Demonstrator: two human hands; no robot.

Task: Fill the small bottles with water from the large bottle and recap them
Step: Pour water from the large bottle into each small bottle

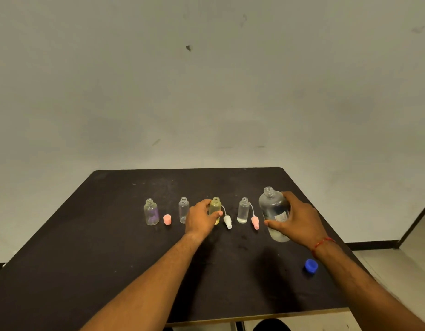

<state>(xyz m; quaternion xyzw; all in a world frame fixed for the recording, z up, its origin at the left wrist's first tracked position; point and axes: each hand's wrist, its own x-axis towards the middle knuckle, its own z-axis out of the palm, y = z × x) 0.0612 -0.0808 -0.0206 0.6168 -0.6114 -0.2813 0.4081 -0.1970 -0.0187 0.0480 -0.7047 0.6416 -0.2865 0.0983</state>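
Observation:
Several small uncapped bottles stand in a row on the dark table (135,271): a purple-tinted one (151,212), a clear one (183,209), a yellow one (215,206) and a clear one (243,210). My left hand (200,219) is wrapped around the yellow bottle. My right hand (295,217) grips the large clear bottle (272,206), which stands uncapped at the right. Its blue cap (311,265) lies near the right edge. A pink cap (167,219), a white spray cap (227,221) and a pink spray cap (255,222) lie beside the small bottles.
A plain grey wall rises behind the table. The table's front edge is close to me, and floor shows to the right past its edge.

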